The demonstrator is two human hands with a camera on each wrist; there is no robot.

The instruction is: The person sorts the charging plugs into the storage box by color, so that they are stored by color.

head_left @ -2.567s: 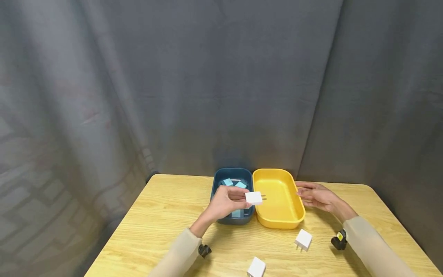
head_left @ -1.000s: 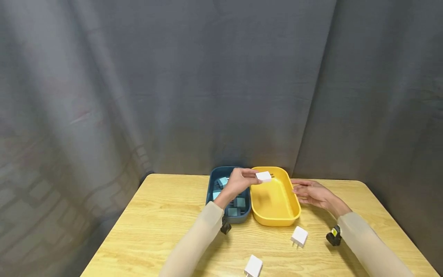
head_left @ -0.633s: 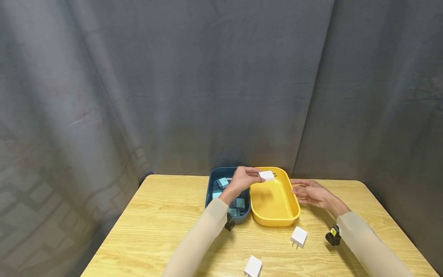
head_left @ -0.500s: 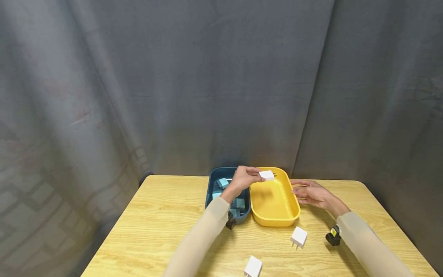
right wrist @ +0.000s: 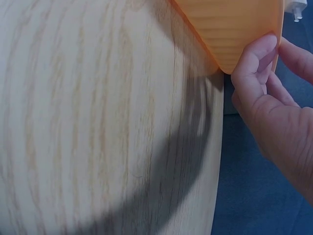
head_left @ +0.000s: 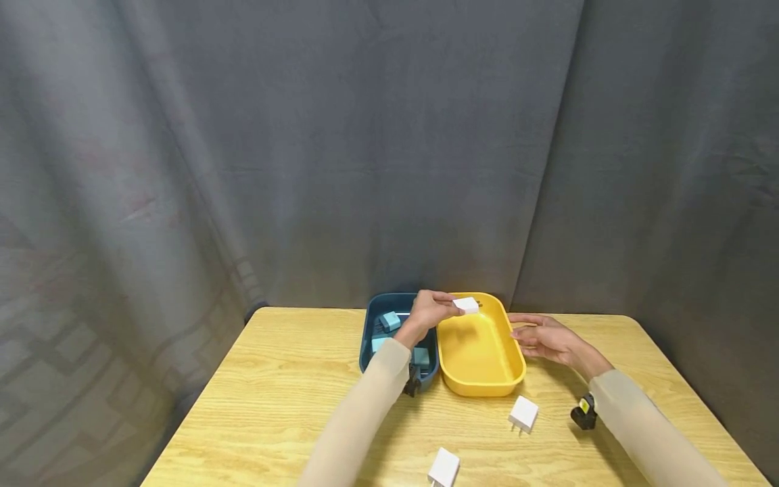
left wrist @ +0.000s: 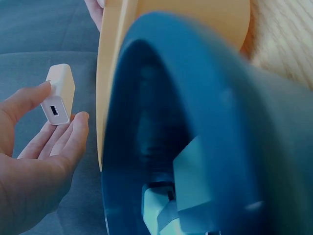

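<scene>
White charger (head_left: 466,305): one small white plug-in block, pinched between the thumb and fingertips of the left hand (head_left: 429,312), held in the air over the far end of the yellow tray (head_left: 508,352); its prongs point right, and the left wrist view shows its port end (left wrist: 55,110) facing the palm.
Table (head_left: 280,385): one light wooden top, carrying both trays and the loose chargers.
Curtain (head_left: 341,149): grey cloth hanging behind the table and to both sides.
Yellow tray: one oval tray, nothing lying in the part of it that shows, standing just right of the blue tray (head_left: 368,338) with their long sides touching.
Blue tray: one dark blue oval tray holding several pale blue chargers (head_left: 389,320); three or more can be made out, the exact count hidden by the left forearm.
Left hand: fingers curled in and clamped on the white charger, forearm crossing above the blue tray.
Right hand (head_left: 546,336): fingers fairly straight and close together, tips touching the yellow tray's right rim; the right wrist view shows a fingertip (right wrist: 258,53) against the tray's outer wall.
Loose white chargers: two on the table in front of the trays, one (head_left: 523,414) near the yellow tray's near right corner, one (head_left: 444,468) at the table's front edge, well apart from each other.
</scene>
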